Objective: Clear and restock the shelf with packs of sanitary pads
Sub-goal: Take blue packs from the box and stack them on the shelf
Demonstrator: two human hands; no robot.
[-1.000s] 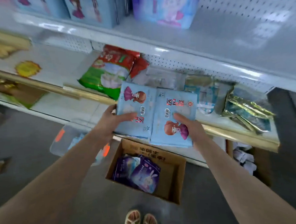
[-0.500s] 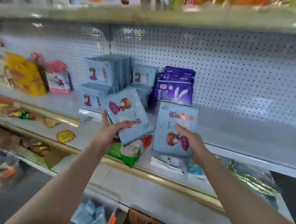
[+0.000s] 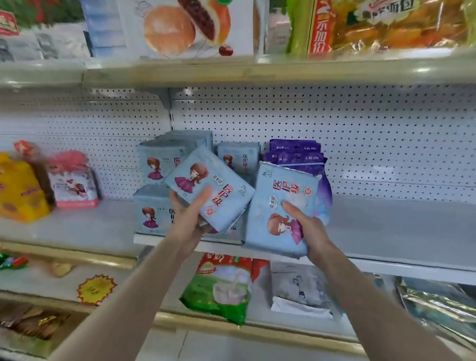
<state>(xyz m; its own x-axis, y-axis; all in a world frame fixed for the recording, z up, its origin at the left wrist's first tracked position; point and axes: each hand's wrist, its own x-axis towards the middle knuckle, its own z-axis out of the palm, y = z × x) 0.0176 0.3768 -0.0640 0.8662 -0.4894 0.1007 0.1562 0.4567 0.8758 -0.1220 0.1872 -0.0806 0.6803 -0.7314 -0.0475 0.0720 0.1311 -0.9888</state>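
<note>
My left hand (image 3: 190, 214) grips a light blue pad pack (image 3: 204, 182) with a cartoon girl, tilted in front of the stacked blue packs (image 3: 153, 162) on the white shelf (image 3: 399, 227). My right hand (image 3: 307, 226) holds a second blue pad pack (image 3: 279, 194) upright at the shelf's front edge, partly covering the purple pad packs (image 3: 294, 152) that stand against the pegboard. More blue packs (image 3: 238, 155) sit behind, between the two held ones.
Yellow snack bags (image 3: 11, 186) and a pink pack (image 3: 73, 186) stand at the shelf's left. Bread and pastry packs (image 3: 184, 23) fill the shelf above. Below lie a green bag (image 3: 220, 289), a clear packet (image 3: 300, 290) and foil bags (image 3: 442, 307). The shelf's right half is bare.
Both hands have lifted their blue packs from over the floor box up to the middle shelf. The view has tilted upward; the cardboard box has left the frame.
</note>
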